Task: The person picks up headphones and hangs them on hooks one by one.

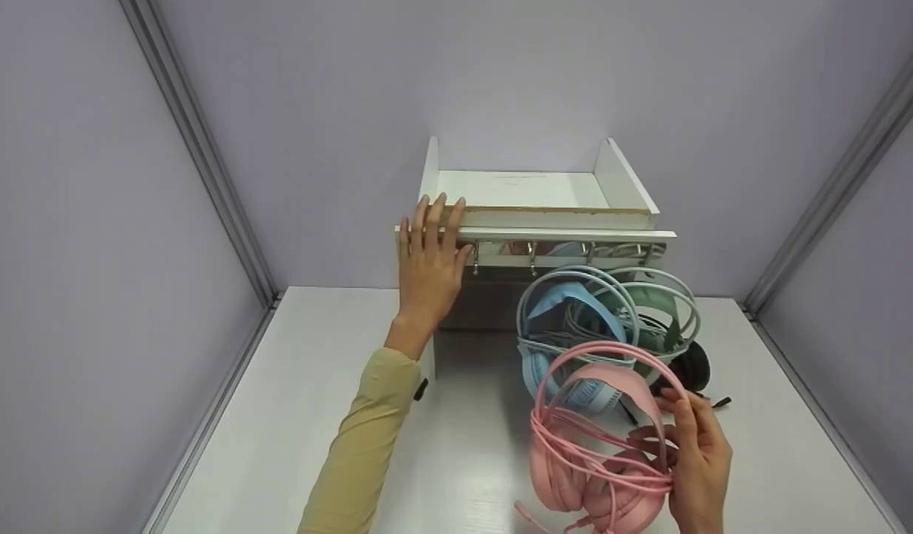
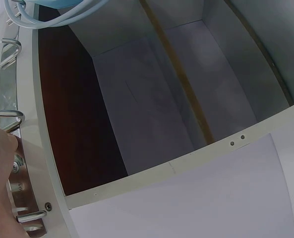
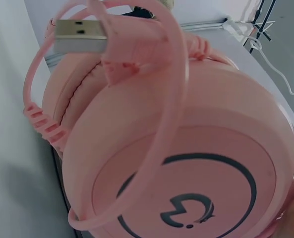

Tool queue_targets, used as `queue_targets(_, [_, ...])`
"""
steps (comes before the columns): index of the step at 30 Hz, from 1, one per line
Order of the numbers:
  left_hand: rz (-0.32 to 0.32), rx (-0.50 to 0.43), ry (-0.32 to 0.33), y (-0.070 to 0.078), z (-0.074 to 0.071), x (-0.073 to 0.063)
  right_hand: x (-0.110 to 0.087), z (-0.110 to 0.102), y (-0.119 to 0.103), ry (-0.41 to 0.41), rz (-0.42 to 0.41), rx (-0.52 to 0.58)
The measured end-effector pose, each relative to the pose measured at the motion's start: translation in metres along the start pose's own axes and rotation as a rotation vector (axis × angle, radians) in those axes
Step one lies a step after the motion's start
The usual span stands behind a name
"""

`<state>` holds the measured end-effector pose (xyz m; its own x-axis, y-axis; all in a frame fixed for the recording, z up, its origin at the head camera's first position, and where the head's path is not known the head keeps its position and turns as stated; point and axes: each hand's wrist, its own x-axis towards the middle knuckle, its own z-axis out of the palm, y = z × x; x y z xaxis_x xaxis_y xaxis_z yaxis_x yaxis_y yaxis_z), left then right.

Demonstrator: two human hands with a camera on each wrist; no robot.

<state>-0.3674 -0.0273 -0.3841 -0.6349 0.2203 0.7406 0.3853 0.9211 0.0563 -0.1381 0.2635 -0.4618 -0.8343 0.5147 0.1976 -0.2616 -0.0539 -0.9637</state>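
My left hand (image 1: 430, 274) rests on the front left corner of a white shelf rack (image 1: 560, 220), fingers stretched over its top edge. Pink headphones (image 1: 549, 475) are held in my right hand (image 1: 697, 445), which pinches the side of the headband. Their cable is wound around them, and a USB plug (image 3: 82, 37) stands out over the ear cup (image 3: 221, 104) in the right wrist view. Behind them, blue headphones (image 1: 534, 371) and green headphones (image 1: 656, 300) hang at the rack's right hooks, partly overlapped by the pink pair. Two left hooks (image 1: 532, 259) carry nothing.
The rack stands on a white table (image 1: 330, 415) against the back wall (image 1: 315, 148). Side walls (image 1: 70, 259) with grey metal edging enclose the table. Below the hooks, dark cable ends (image 1: 722, 403) dangle from the hanging headphones.
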Motion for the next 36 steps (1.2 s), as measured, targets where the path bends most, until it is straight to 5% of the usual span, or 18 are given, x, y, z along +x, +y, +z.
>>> queue_targets(15, [0.005,0.005,0.002,0.0,0.0,0.0,0.004,0.024,-0.002,-0.025,-0.07,-0.119])
queue_targets(36, [0.005,0.007,-0.006,0.0,-0.001,0.0,0.012,0.059,-0.008,-0.113,-0.141,-0.006])
